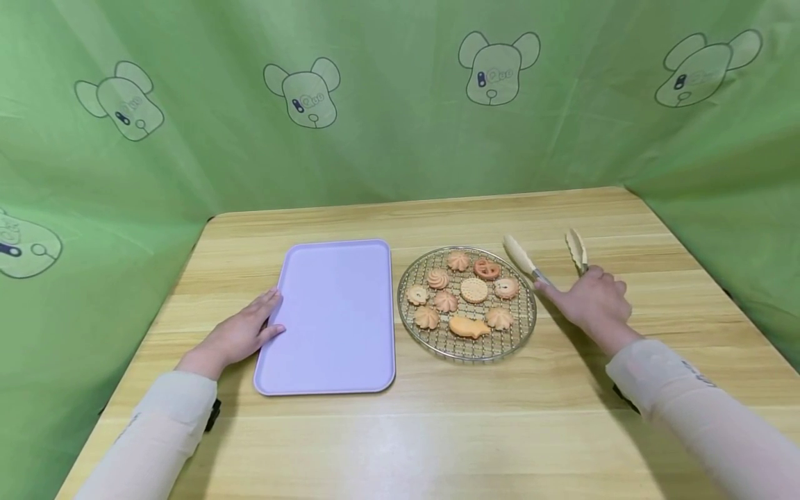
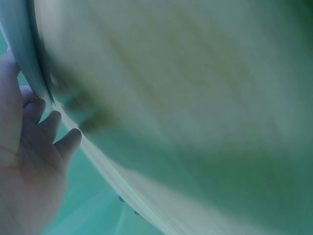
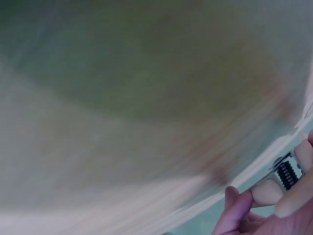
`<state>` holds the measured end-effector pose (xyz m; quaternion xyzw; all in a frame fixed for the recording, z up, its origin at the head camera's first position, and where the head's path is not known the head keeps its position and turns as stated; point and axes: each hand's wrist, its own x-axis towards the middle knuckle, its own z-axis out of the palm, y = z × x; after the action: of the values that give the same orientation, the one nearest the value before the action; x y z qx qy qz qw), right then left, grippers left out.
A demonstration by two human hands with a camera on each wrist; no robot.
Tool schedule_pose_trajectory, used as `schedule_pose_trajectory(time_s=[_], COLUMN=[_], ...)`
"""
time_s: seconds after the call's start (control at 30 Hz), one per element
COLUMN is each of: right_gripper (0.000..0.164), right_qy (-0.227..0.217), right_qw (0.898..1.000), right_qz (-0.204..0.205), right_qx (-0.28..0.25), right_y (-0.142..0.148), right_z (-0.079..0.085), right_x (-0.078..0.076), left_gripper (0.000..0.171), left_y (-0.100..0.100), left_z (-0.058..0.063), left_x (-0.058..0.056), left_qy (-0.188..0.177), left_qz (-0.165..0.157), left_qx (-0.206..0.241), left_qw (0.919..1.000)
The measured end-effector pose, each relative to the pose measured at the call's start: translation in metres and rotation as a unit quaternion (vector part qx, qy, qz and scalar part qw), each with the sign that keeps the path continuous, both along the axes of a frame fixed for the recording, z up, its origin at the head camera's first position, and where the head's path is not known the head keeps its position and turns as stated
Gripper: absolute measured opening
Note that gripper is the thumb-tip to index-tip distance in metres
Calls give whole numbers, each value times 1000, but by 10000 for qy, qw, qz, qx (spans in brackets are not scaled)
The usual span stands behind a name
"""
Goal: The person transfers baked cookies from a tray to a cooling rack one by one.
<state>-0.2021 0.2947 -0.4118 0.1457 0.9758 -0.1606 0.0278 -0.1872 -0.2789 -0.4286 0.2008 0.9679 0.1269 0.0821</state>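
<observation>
A pale purple rectangular tray [image 1: 331, 319] lies flat on the table. My left hand [image 1: 240, 333] rests at its left edge, fingertips and thumb touching the rim; the left wrist view shows the fingers [image 2: 66, 144] only loosely bent. My right hand [image 1: 594, 302] grips a pair of tongs [image 1: 523, 258] with cream scalloped tips, which are spread wide apart and point away from me. The tongs' black spring [image 3: 287, 175] shows between thumb and fingers in the right wrist view. Between tray and tongs, a round wire rack [image 1: 405, 316] bears several cookies [image 1: 473, 290], one shaped like a fish [image 1: 469, 327].
The wood-grain table [image 1: 469, 430] extends in front of the tray and rack, and to the right of the tongs. A green curtain [image 1: 400, 153] printed with bear heads hangs behind and along both sides of it.
</observation>
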Motion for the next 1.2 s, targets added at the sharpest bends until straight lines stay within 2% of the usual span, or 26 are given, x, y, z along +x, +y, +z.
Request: schedule_pose_trajectory(time_s=[0.3, 0.73, 1.0, 1.2], right_gripper=[120, 123, 125, 131], right_qy=[-82, -150, -255, -324], right_qw=[9999, 9995, 9987, 9967], right_qz=[37, 282, 421, 709], right_qx=[121, 73, 102, 244], right_y=[0, 0, 5, 0], right_z=[-5, 2, 21, 48], right_x=[-2, 0, -8, -17], left_gripper=[66, 67, 68, 66], left_y=[1, 1, 2, 12], left_z=[1, 1, 5, 18], left_x=[1, 1, 0, -9], left_qy=[-50, -55, -58, -114], left_qz=[31, 65, 136, 181], left_qx=[11, 26, 12, -184], left_qw=[10000, 10000, 9999, 9996])
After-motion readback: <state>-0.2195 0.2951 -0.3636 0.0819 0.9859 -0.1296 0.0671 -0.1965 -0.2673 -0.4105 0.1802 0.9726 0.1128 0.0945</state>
